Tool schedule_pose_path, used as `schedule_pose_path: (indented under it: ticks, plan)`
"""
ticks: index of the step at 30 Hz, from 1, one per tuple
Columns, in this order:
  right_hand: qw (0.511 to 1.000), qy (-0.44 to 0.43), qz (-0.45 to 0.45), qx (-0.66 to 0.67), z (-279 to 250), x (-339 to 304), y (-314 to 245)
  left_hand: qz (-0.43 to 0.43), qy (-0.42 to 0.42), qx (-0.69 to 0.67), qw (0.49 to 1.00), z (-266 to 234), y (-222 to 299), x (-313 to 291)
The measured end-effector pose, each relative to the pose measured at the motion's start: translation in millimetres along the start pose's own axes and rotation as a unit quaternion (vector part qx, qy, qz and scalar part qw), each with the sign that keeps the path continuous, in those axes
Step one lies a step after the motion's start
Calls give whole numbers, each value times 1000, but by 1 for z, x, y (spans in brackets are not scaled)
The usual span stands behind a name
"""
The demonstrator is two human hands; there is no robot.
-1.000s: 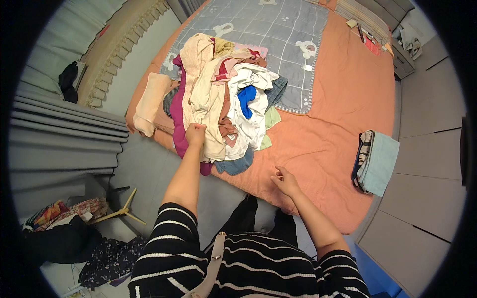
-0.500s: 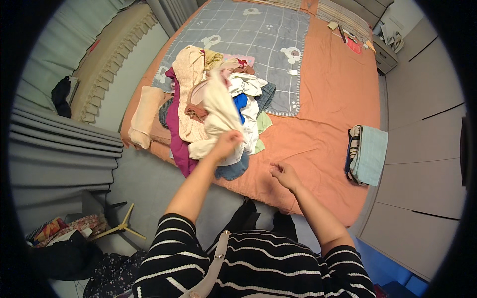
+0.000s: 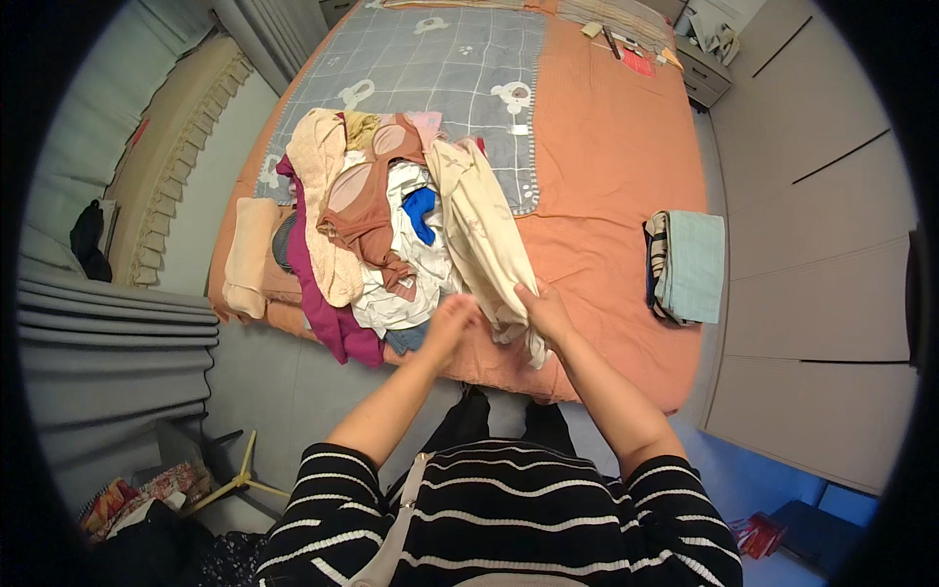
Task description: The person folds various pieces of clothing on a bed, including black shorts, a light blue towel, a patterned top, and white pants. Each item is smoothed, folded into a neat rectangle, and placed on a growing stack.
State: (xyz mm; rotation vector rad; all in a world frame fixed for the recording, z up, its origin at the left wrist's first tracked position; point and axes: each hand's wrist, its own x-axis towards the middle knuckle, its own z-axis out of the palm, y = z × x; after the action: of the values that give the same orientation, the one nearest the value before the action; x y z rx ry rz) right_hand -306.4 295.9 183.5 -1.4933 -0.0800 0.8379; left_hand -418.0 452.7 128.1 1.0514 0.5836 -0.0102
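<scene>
A long cream garment point(image 3: 481, 220) with a faint pattern lies stretched along the right side of a clothes heap on the bed. My right hand point(image 3: 546, 315) is closed on its near right edge, thumb on top. Close to the garment's near left edge is my left hand point(image 3: 452, 328), its fingers smeared by motion, so its grip is unclear. In the heap lie a brown padded camisole point(image 3: 364, 220), white clothing point(image 3: 386, 308), a blue piece of cloth point(image 3: 420, 214), a peach textured garment point(image 3: 328, 215) and a magenta garment point(image 3: 342, 333).
A folded stack with a light blue cloth point(image 3: 693, 269) on top sits at the bed's right edge. A folded peach towel point(image 3: 246, 259) lies left of the heap. Grey cabinets point(image 3: 812, 284) line the right; grey curtains point(image 3: 112, 333) hang left. A yellow-legged stand point(image 3: 245, 474) is on the floor.
The cream garment has shifted right from the middle of the heap, uncovering the brown camisole. My right hand, empty before, now grips it. The view has shifted slightly.
</scene>
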Motion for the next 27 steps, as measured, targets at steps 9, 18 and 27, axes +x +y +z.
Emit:
schedule_pose_path:
  ticks: [9, 18, 27]
  plan:
    - [876, -350, 34, -330, -30, -105, -72, -81, -195, -332, 919, 32, 79, 64]
    - [891, -93, 53, 442, -101, -105, -34, -21, -415, 112, 902, 131, 99, -25]
    - [976, 51, -139, 161, -72, -109, -44, -129, -298, 65, 944, 124, 56, -32]
